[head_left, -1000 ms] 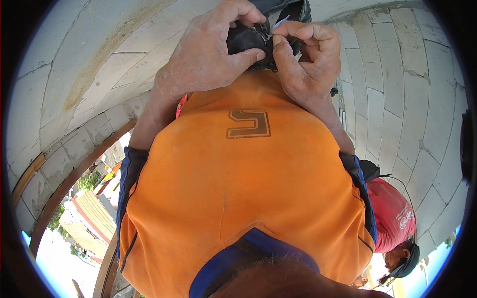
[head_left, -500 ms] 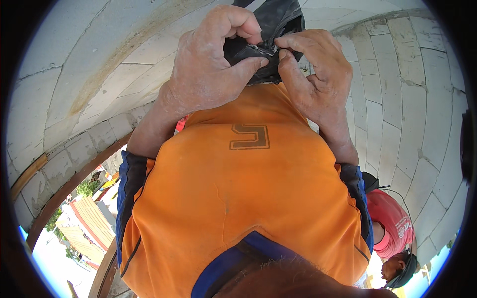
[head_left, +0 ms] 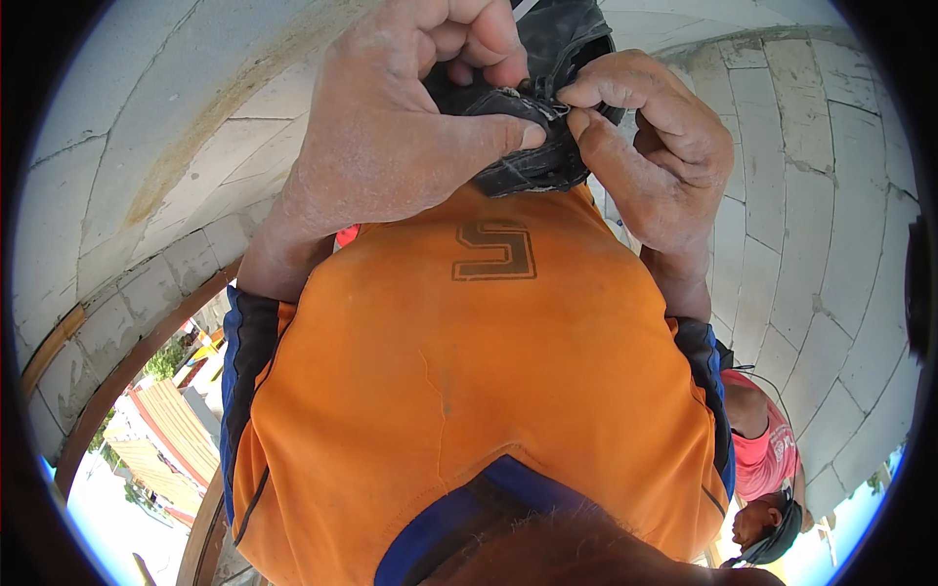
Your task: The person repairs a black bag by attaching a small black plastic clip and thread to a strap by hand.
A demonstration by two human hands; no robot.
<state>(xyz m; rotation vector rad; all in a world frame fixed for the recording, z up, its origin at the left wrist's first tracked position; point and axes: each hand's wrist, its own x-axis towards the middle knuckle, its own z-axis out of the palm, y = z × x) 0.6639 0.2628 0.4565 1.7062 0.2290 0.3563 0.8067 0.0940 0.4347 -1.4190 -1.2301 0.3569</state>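
A black, worn item of soft material [head_left: 535, 168], possibly a bag or pouch, lies in front of my chest with frayed, whitish bits along one edge. My left hand [head_left: 386, 137], dusty, is closed on it from the left, its thumb lying along the edge and its fingers curled above. On the other side, my right hand [head_left: 664, 156] pinches the frayed edge between thumb and forefinger. What sits in that pinch, perhaps a thread or a zip part, is too small to make out. The fingertips of both hands are close together.
Pale block walls [head_left: 782, 176] curve around both sides. At lower left an opening with a brown frame [head_left: 117, 381] shows roofs and greenery outside. A person in a red shirt [head_left: 760, 439] is at lower right. My orange shirt [head_left: 469, 371] fills the middle.
Both hands and the black item have come nearer and look larger. My right hand has shifted right and down, still pinching the edge. At lower right, the other person has moved slightly.
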